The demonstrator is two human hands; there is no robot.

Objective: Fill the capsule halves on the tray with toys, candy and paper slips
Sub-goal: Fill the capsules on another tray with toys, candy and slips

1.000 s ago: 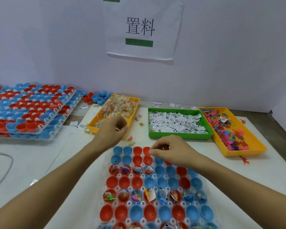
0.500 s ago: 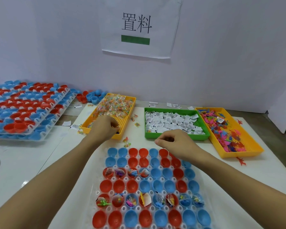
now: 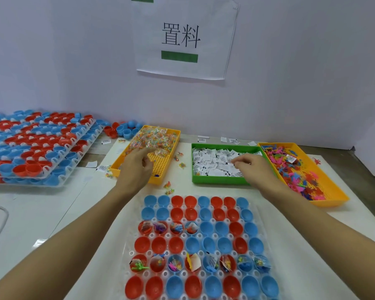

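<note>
The left hand point(image 3: 136, 167) curled over wrapped candy point(image 3: 154, 139); the right hand point(image 3: 252, 167) pinched at paper slips point(image 3: 214, 161). Whether either held anything, I couldn't tell. Slips looked light and floppy, best pinched by an edge.

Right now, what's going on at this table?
A person is stocking up to fill capsule halves. The left hand reaches into the yellow candy tray; the right hand picks at paper slips in the green tray. On the capsule tray in front, four halves of one row and all eight of a nearer row hold items; the other rows shown are empty.
</note>
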